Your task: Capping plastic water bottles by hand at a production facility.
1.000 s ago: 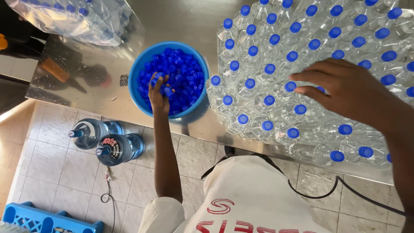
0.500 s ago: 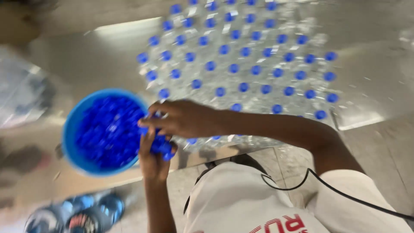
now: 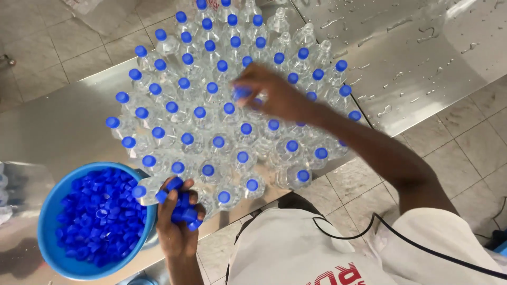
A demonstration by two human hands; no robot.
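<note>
A dense cluster of clear plastic bottles (image 3: 211,105), most with blue caps, stands on a wet steel table (image 3: 412,58). My right hand (image 3: 274,95) reaches over the middle of the cluster, pinching a blue cap (image 3: 242,93) between its fingertips. My left hand (image 3: 179,216) rests at the table's near edge, cupped around a handful of blue caps (image 3: 182,203). Just left of it sits a blue bowl (image 3: 53,211) full of loose blue caps. A few bottles at the far right of the cluster (image 3: 309,34) have no caps.
Water drops cover the steel table at the upper right. The tiled floor (image 3: 459,148) shows right of the table's edge. A black cable (image 3: 412,237) runs across my white shirt. Clear plastic wrapping (image 3: 10,184) lies at the far left.
My right hand took a cap from my left hand beside the bowl and has reached out over the middle of the bottles. My left hand still holds its caps.
</note>
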